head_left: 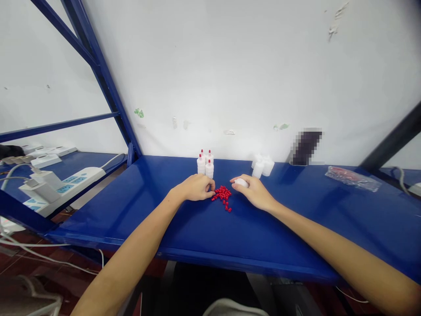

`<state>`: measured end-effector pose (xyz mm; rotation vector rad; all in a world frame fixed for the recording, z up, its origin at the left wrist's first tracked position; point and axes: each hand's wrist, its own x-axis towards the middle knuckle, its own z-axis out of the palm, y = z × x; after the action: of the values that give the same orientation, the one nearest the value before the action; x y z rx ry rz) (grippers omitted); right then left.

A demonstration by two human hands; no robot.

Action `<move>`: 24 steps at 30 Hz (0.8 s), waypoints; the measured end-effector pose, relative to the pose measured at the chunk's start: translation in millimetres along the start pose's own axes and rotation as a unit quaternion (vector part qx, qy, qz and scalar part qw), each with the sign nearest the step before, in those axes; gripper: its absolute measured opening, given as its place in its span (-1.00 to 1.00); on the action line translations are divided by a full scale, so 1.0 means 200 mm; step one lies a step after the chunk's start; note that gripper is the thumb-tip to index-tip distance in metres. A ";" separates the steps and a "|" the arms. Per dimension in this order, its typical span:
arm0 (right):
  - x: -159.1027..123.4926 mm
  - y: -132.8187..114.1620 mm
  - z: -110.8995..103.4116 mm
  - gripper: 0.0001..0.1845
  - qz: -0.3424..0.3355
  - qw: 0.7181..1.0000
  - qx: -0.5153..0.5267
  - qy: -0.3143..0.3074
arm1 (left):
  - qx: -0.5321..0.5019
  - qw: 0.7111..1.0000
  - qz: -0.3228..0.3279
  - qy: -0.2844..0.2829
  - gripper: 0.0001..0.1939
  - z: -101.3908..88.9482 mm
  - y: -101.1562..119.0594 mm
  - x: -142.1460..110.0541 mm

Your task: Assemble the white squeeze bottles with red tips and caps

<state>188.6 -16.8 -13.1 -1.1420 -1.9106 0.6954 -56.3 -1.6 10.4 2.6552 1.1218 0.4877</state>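
My left hand (196,188) rests on the blue shelf (204,228), fingers curled at the edge of a small pile of red caps (222,195); whether it pinches a cap is too small to tell. My right hand (254,191) is closed around a small white bottle (241,182), held just right of the pile. Behind my left hand stand three capped white bottles (205,164) with red tips. A group of uncapped white bottles (262,166) stands behind my right hand by the wall.
A clear plastic bag of red parts (353,177) lies at the right. White power strips with plugged adapters (55,184) sit on the lower shelf at left. Blue frame beams (98,70) rise at left; a white wall is behind.
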 end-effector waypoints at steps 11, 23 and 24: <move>-0.01 0.00 0.00 -0.63 0.001 0.996 0.081 -0.038 | -0.197 0.937 -0.023 0.288 -0.80 0.07 0.16 0.04; -0.01 -0.01 0.01 -0.66 -0.067 0.990 0.098 -0.081 | -0.251 0.922 0.009 0.294 -0.84 0.15 0.27 0.07; -0.01 -0.02 0.01 -0.68 -0.062 0.989 0.102 -0.082 | -0.263 0.921 0.005 0.286 -0.84 0.15 0.27 0.07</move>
<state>185.5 -21.0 -13.2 -0.8530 -1.9749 0.9161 -0.4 -29.6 2.8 2.0872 0.9217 1.4108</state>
